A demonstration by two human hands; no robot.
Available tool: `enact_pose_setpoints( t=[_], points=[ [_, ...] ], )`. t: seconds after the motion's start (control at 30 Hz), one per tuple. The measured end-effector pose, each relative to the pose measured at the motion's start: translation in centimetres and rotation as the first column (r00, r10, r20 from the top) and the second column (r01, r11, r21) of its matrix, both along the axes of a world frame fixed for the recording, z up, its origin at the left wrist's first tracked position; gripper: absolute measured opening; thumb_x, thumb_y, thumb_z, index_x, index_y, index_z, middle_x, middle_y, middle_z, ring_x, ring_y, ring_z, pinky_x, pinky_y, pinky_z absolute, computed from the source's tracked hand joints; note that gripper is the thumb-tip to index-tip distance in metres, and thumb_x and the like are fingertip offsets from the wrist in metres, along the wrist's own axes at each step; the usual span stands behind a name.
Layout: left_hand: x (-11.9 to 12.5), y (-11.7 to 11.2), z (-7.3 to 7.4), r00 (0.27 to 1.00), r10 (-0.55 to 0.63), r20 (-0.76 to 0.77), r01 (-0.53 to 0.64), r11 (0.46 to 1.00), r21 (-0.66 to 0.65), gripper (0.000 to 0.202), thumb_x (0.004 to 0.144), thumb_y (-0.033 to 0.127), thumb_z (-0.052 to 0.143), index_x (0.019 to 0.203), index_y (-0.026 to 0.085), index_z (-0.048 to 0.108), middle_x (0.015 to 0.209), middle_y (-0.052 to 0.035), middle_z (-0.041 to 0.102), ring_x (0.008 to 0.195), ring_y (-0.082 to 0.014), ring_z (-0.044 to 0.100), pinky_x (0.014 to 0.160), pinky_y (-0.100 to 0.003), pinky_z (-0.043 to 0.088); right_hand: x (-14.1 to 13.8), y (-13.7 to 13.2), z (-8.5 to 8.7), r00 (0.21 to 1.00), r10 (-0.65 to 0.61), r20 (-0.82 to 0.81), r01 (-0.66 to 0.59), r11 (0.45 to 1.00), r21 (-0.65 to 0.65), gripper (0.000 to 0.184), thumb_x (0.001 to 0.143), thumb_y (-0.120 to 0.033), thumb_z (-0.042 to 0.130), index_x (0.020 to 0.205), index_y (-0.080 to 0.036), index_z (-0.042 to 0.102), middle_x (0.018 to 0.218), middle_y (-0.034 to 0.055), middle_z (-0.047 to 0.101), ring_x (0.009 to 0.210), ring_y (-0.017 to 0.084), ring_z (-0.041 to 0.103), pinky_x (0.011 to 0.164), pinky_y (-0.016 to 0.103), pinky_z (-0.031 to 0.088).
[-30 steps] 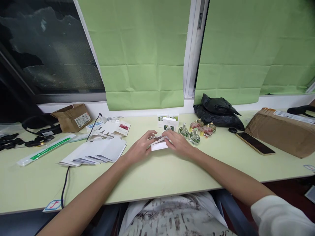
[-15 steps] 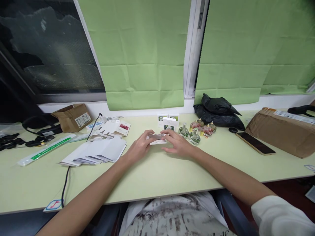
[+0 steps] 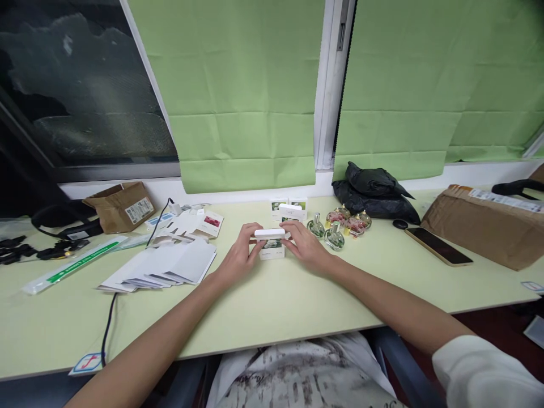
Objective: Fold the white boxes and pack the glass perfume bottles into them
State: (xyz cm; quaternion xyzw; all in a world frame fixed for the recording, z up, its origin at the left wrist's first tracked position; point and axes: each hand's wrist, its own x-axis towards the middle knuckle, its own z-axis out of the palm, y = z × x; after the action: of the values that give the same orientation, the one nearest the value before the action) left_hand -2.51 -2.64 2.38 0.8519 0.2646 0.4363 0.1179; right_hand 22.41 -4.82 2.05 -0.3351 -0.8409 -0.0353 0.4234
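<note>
A small white box [image 3: 272,253] with a green-and-white flower picture stands upright on the table, its top closed. My left hand [image 3: 243,252] grips its left side, thumb on the front. On the opposite side my right hand [image 3: 306,247] holds it, with the thumb at the front edge. Just behind stand similar white flower boxes [image 3: 291,211], partly hidden by my right fingers. Right of my right hand are two clear glass bottles with green inside, one of them the nearer bottle [image 3: 335,238]. Beyond these sit several pink-and-gold bottles [image 3: 356,225].
Flat white folded cartons [image 3: 170,266] lie in a fanned pile at left, below opened cartons [image 3: 210,222]. A brown box [image 3: 123,209] and a green-striped plastic sleeve [image 3: 80,266] lie farther left. At right are black bags [image 3: 376,195], a phone [image 3: 440,246] and a brown parcel [image 3: 484,226].
The box between my hands showed a grey opening at its top; now it stands with a white closed top and its flower front showing. The view has shifted slightly.
</note>
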Motion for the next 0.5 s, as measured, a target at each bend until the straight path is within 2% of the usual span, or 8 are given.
enact_pose_setpoints(
  t=[0.07,0.17,0.3,0.5],
  points=[
    [0.03,0.01,-0.14,1.0,0.002,0.004,-0.002,0.999,-0.05,0.034,0.106,0.028,0.049,0.138,0.029,0.038,0.137,-0.0108,0.049,0.118,-0.0209,0.06,0.097,-0.044,0.059,-0.11,-0.1,0.01,1.0,-0.001,-0.003,0.001,0.999,-0.039,0.031,0.107,-0.029,0.048,0.138,-0.024,0.046,0.141,0.0143,0.054,0.131,0.028,0.057,0.101,0.049,0.058],
    [0.06,-0.05,-0.26,1.0,0.02,0.003,-0.02,0.997,-0.074,0.042,0.103,0.031,0.056,0.139,0.03,0.034,0.14,-0.011,0.046,0.118,-0.0216,0.061,0.097,-0.045,0.059,-0.17,-0.27,0.08,1.0,-0.003,0.008,0.004,0.996,-0.085,0.029,0.108,-0.029,0.046,0.137,-0.026,0.046,0.143,0.0134,0.051,0.128,0.028,0.06,0.097,0.048,0.061],
    [0.09,0.05,-0.27,0.998,0.052,0.021,-0.051,0.998,-0.035,0.052,0.098,0.033,0.067,0.138,0.029,0.035,0.142,-0.0106,0.045,0.121,-0.0221,0.059,0.097,-0.045,0.059,-0.11,-0.33,0.02,1.0,-0.02,0.009,0.02,0.997,-0.079,0.026,0.107,-0.029,0.047,0.133,-0.026,0.048,0.145,0.0135,0.048,0.125,0.027,0.061,0.095,0.047,0.062],
    [0.0,0.41,-0.17,0.995,0.078,0.065,-0.08,0.996,0.029,0.055,0.096,0.033,0.069,0.139,0.029,0.034,0.146,-0.012,0.044,0.125,-0.0237,0.057,0.094,-0.043,0.058,-0.14,-0.16,-0.23,1.0,-0.014,0.006,0.015,0.999,-0.049,0.029,0.106,-0.029,0.049,0.135,-0.026,0.047,0.144,0.0135,0.047,0.133,0.028,0.055,0.098,0.048,0.062]
  ],
)
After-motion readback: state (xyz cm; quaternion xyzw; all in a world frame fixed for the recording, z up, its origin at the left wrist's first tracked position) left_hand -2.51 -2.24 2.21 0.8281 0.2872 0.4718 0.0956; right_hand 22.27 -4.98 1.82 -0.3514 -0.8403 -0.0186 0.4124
